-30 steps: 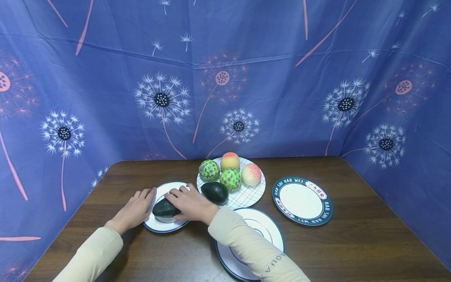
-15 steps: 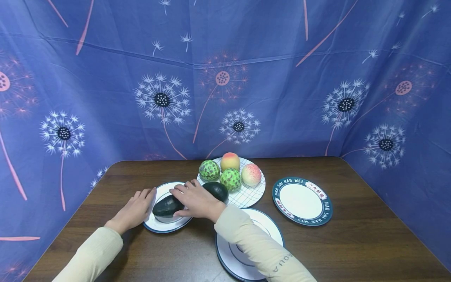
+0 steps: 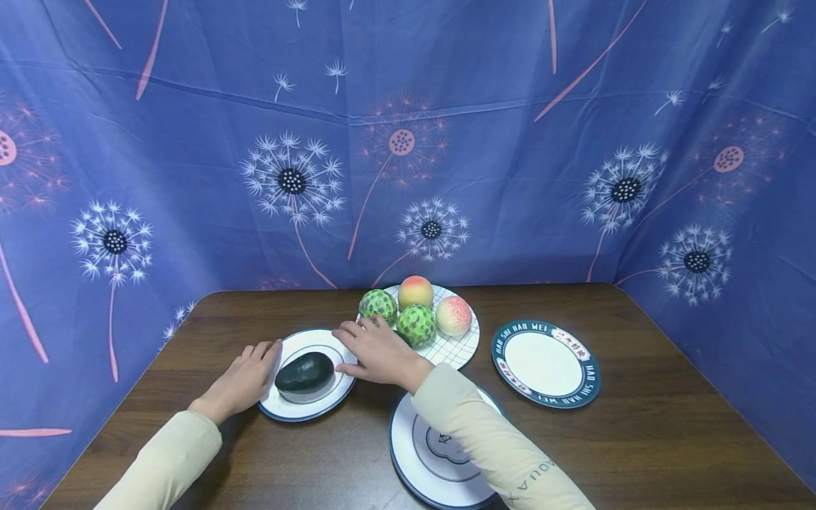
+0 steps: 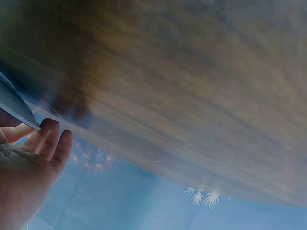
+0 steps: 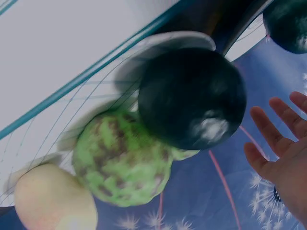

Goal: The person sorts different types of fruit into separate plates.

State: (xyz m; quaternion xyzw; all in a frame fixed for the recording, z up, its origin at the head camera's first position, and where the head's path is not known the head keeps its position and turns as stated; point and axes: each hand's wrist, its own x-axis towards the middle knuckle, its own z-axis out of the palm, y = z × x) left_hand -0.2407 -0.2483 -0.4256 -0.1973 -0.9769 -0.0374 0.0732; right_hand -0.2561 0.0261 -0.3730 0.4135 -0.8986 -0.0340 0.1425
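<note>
A dark green avocado [image 3: 306, 372] lies on a white, blue-rimmed plate [image 3: 299, 412] at the left. My left hand [image 3: 239, 382] rests at this plate's left rim, its fingers lightly bent; in the left wrist view the plate edge [image 4: 18, 109] meets the fingers. My right hand [image 3: 382, 358], fingers spread and holding nothing, is over the gap between that plate and the grid-patterned plate [image 3: 451, 360]. A second avocado [image 5: 192, 98] sits on the grid-patterned plate, mostly hidden by the right hand in the head view. The right wrist view shows a gap between fingers and avocado.
Two mottled green fruits, one of them [image 3: 416, 325] in front, and two peaches, one of them [image 3: 454, 316] at the right, share the grid-patterned plate. Stacked white plates [image 3: 414, 453] stand under the right forearm. A green-rimmed plate [image 3: 593, 375] lies at the right.
My right hand has let go of the avocado on the left plate and moved right and slightly away, now covering the second avocado. My left hand stays at the plate rim.
</note>
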